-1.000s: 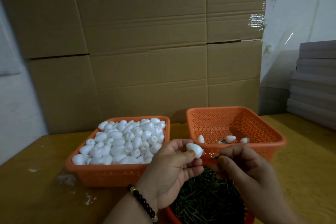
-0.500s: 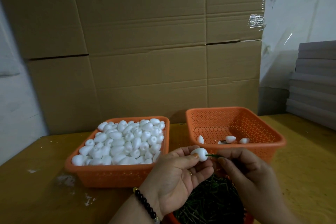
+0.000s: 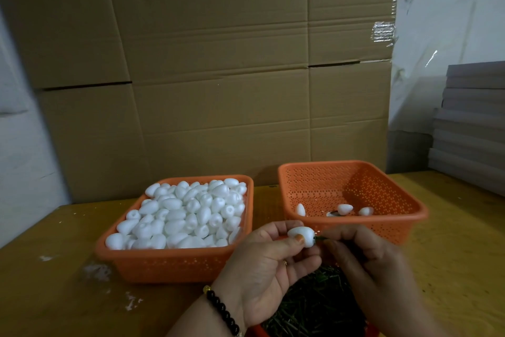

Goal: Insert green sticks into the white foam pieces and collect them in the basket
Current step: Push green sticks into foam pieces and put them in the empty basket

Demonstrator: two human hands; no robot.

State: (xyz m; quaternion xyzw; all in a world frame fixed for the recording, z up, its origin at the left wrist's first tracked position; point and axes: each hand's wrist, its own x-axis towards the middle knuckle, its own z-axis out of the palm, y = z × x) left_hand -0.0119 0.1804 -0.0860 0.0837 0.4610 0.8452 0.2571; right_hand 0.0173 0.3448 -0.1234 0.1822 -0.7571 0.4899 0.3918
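My left hand (image 3: 269,263) pinches a white foam piece (image 3: 300,235) between thumb and fingers, just in front of the right orange basket (image 3: 404,223). My right hand (image 3: 374,263) pinches a green stick (image 3: 320,238) whose tip is in the foam piece's right end; most of the stick is hidden by the fingers. That basket holds a few foam pieces (image 3: 345,209). The left orange basket (image 3: 175,265) is heaped with several white foam pieces (image 3: 188,213). Below my hands lies a pile of green sticks (image 3: 311,306) in a container.
Everything stands on a yellow wooden table (image 3: 54,282). Large cardboard boxes (image 3: 218,77) form a wall right behind the baskets. A stack of grey boards (image 3: 472,123) sits at the back right. White crumbs (image 3: 95,272) dot the table at the left.
My hands have come together: the stick's tip, apart from the foam piece a second ago, now sits in its right end. Both hands have shifted slightly right and down.
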